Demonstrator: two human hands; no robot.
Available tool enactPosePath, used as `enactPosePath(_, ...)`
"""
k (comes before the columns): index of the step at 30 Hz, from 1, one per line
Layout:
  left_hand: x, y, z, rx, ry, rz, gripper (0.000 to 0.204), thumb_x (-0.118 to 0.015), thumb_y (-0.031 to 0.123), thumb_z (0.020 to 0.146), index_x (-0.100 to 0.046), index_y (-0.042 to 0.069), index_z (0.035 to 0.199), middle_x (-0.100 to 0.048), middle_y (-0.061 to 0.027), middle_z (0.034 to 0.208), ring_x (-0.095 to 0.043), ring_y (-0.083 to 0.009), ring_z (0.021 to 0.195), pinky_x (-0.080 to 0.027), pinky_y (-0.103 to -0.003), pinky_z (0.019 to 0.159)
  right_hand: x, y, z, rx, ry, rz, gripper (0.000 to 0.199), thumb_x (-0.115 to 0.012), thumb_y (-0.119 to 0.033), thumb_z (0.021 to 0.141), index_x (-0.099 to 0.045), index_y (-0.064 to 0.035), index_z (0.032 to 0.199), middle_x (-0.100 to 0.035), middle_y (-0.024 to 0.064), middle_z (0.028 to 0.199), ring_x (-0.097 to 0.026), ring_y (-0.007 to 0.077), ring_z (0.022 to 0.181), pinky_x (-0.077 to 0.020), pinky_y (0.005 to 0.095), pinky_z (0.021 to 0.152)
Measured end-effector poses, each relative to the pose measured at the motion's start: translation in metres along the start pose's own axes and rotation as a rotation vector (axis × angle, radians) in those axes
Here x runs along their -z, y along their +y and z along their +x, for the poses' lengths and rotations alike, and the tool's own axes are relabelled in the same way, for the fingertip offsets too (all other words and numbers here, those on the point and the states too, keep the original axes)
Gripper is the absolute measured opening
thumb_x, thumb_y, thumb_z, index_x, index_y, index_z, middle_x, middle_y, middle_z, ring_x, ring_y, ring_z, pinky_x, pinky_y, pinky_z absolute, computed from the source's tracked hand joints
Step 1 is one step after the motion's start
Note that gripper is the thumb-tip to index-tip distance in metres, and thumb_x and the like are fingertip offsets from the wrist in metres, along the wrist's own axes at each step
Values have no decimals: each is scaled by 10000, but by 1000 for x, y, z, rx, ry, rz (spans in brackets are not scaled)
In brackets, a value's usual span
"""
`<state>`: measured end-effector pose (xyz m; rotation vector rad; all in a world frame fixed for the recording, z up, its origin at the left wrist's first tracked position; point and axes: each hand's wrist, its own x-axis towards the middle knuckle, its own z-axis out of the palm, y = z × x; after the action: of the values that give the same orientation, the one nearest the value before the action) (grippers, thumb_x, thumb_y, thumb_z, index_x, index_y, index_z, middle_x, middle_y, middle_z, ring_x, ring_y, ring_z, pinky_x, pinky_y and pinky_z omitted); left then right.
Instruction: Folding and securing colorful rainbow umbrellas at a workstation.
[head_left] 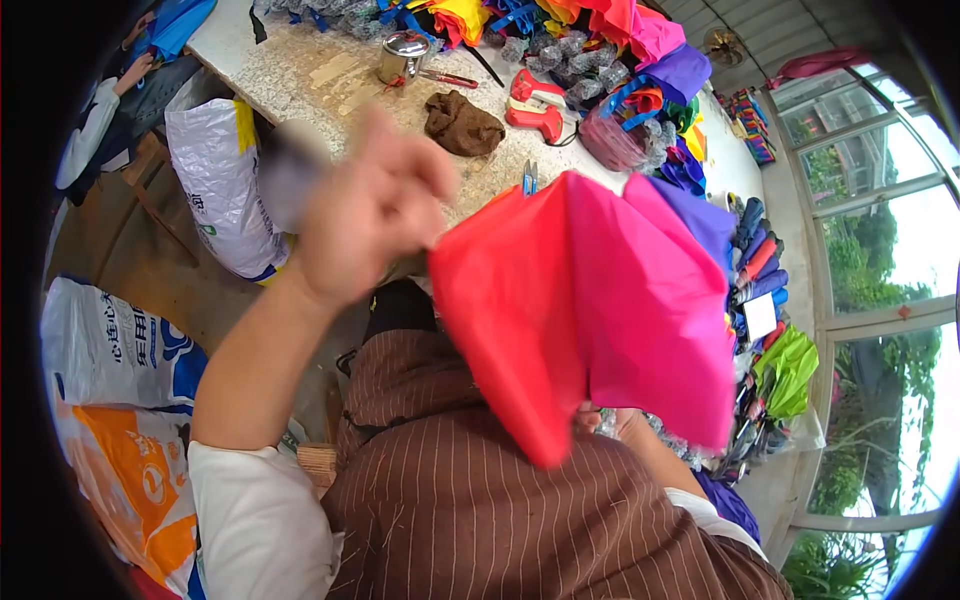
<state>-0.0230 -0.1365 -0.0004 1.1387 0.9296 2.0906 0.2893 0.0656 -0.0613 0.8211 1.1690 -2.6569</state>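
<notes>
An umbrella canopy [650, 300] of red, pink and purple panels hangs spread in front of my brown striped apron. My left hand [375, 205] is raised and blurred at its left side. The red panel's upper corner meets the lower fingers of that hand, which look pinched on it. Below the canopy's lower edge, my right hand [628, 424] shows only in part; its fingers are curled, and the fabric hides most of what they hold. Blue-handled snips [529, 177] lie on the table just beyond the canopy.
On the worn table [335, 75] are a metal pot [403, 58], a brown cloth [464, 124], a red-and-white tool [536, 105] and heaped colourful fabric [640, 40]. Sacks [215, 185] stand at left. Folded bundles [760, 265] line the right, near windows. Another person's hand [137, 68] shows far left.
</notes>
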Motion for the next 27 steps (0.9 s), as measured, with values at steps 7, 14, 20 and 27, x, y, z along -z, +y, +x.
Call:
enactPosePath(7, -16, 7, 17, -338, -19, 1139, 456, -442, 431, 992, -568, 11, 1114, -603, -117, 973, -574, -236, 933, -439, -322, 854, 15, 13, 5, -236, -120, 104, 326, -613, -195, 905, -601, 44, 1126, -630, 112, 841, -601, 184, 721, -497, 307, 650)
enactPosePath(14, -26, 24, 14, 215, -330, 375, 701, -298, 544, 999, -442, -64, 1315, -622, -140, 1016, -587, -193, 841, -453, -311, 821, -41, -8, -6, -18, 230, -217, 235, -670, -125, 849, -584, 0, 1027, -550, 68, 656, -513, 186, 525, -413, 297, 491)
enactPosePath(20, 2, 44, 1, -115, 28, -60, 621, -289, 491, 1021, -472, -36, 1296, -445, 38, 646, -398, -50, 566, -388, -224, 601, -8, -14, -8, 80, 33, -85, 260, -636, -214, 880, -576, 0, 1016, -532, 53, 676, -488, 149, 509, -384, 292, 462)
enactPosePath(27, -16, -10, -6, 259, 287, 243, 324, -652, 273, 921, -553, 23, 1101, -555, 17, 893, -503, -39, 776, -427, -184, 675, 38, 3, -4, 35, -23, 218, 303, -631, -167, 852, -566, 33, 1071, -580, 125, 857, -594, 241, 750, -486, 360, 670)
